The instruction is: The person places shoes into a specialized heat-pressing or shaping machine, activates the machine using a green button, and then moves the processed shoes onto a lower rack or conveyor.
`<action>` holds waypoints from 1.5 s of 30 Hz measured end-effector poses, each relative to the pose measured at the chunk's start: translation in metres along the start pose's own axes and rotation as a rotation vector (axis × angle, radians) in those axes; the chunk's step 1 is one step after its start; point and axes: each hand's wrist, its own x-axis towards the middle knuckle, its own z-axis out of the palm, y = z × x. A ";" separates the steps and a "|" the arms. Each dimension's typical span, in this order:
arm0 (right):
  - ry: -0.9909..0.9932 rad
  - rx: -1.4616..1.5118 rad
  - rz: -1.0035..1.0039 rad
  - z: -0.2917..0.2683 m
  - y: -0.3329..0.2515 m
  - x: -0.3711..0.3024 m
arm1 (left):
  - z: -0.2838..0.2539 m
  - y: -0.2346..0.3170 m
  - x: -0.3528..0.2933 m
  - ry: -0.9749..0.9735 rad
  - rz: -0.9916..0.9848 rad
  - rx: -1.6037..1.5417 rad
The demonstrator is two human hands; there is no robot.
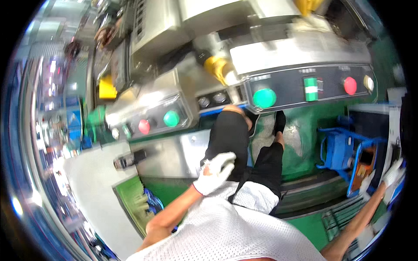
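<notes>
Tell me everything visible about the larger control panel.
The control panel has a long dark face with a thin pale outline, fronting a blurred, metal-looking silvery housing. From the left it carries a large round green button, a green rectangular piece with a white band, a round red button and a whitish round button. Small pale labels run above them. It sits at upper right, slanting slightly. Neither the left hand nor right hand touches it.
</notes>
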 end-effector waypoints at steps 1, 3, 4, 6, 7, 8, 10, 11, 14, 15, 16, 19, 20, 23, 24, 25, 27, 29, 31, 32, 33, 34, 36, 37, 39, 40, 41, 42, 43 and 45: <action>0.004 0.105 -0.086 0.048 -0.072 -0.096 | -0.008 -0.011 -0.022 0.103 -0.028 0.025; -0.173 0.314 -0.086 0.034 -0.183 -0.270 | -0.026 -0.050 -0.026 0.213 0.002 0.048; -0.283 0.416 -0.041 0.050 -0.188 -0.323 | -0.031 -0.066 -0.035 0.270 -0.094 -0.105; -0.538 0.564 -0.016 0.084 -0.194 -0.413 | -0.051 -0.097 -0.053 0.359 -0.166 -0.072; -0.708 0.617 -0.040 0.104 -0.198 -0.451 | -0.051 -0.120 -0.073 0.457 -0.205 -0.089; -0.800 0.694 -0.030 0.094 -0.250 -0.508 | -0.051 -0.148 -0.094 0.542 -0.289 -0.192; -1.007 0.649 -0.215 0.092 -0.308 -0.565 | -0.055 -0.186 -0.138 0.667 -0.483 -0.226; -1.081 0.640 -0.307 0.089 -0.334 -0.588 | -0.049 -0.217 -0.169 0.720 -0.535 -0.204; -1.279 0.582 -0.510 0.079 -0.399 -0.640 | -0.023 -0.277 -0.268 0.881 -0.888 -0.080; -1.316 0.548 -0.578 0.077 -0.412 -0.646 | -0.001 -0.296 -0.307 1.002 -0.927 -0.106; -1.353 0.518 -0.643 0.080 -0.423 -0.651 | 0.015 -0.297 -0.338 1.027 -1.082 0.061; -1.436 0.437 -0.819 0.087 -0.446 -0.662 | 0.084 -0.324 -0.452 1.459 -1.324 0.105; -1.461 0.421 -0.832 0.091 -0.451 -0.661 | 0.118 -0.332 -0.500 1.381 -1.456 0.475; -1.505 0.345 -0.908 0.094 -0.465 -0.671 | 0.154 -0.329 -0.593 1.294 -2.192 0.285; -1.501 0.317 -0.959 0.090 -0.472 -0.678 | 0.147 -0.328 -0.592 1.359 -2.224 0.183; -1.493 0.287 -1.005 0.087 -0.476 -0.682 | 0.137 -0.327 -0.589 1.420 -2.247 0.080; -1.451 0.230 -1.160 0.109 -0.477 -0.669 | 0.146 -0.353 -0.607 1.610 -1.771 0.029; -1.370 0.111 -1.338 0.116 -0.483 -0.663 | 0.143 -0.382 -0.619 1.547 -1.661 -0.044; -1.303 0.042 -1.434 0.094 -0.500 -0.684 | 0.131 -0.405 -0.617 1.275 -1.916 -0.119; -1.272 0.047 -1.420 0.086 -0.497 -0.677 | 0.091 -0.387 -0.568 1.227 -2.032 -0.196; -1.292 0.075 -1.411 0.087 -0.497 -0.678 | 0.094 -0.378 -0.569 1.213 -2.044 0.002; -1.307 0.120 -1.336 0.082 -0.493 -0.676 | 0.105 -0.389 -0.576 1.174 -1.919 0.112; -1.324 0.134 -1.376 0.076 -0.489 -0.679 | 0.129 -0.390 -0.588 1.146 -1.674 0.217; -1.255 0.082 -1.424 0.069 -0.479 -0.669 | 0.121 -0.403 -0.573 1.142 -1.506 0.211; -1.312 0.101 -1.306 0.055 -0.476 -0.694 | 0.099 -0.364 -0.520 1.231 -1.335 0.215; -1.317 0.071 -1.280 0.039 -0.473 -0.696 | 0.086 -0.361 -0.480 1.315 -1.134 0.053; -1.346 0.046 -1.273 0.029 -0.473 -0.706 | 0.057 -0.322 -0.434 1.250 -1.151 0.123; -1.395 0.099 -1.249 0.024 -0.470 -0.717 | 0.044 -0.301 -0.394 1.278 -1.063 0.040; -1.439 0.165 -1.226 0.018 -0.470 -0.729 | 0.036 -0.287 -0.361 1.309 -0.910 0.016; -1.516 0.228 -1.312 0.007 -0.469 -0.747 | 0.031 -0.290 -0.320 1.263 -0.711 0.128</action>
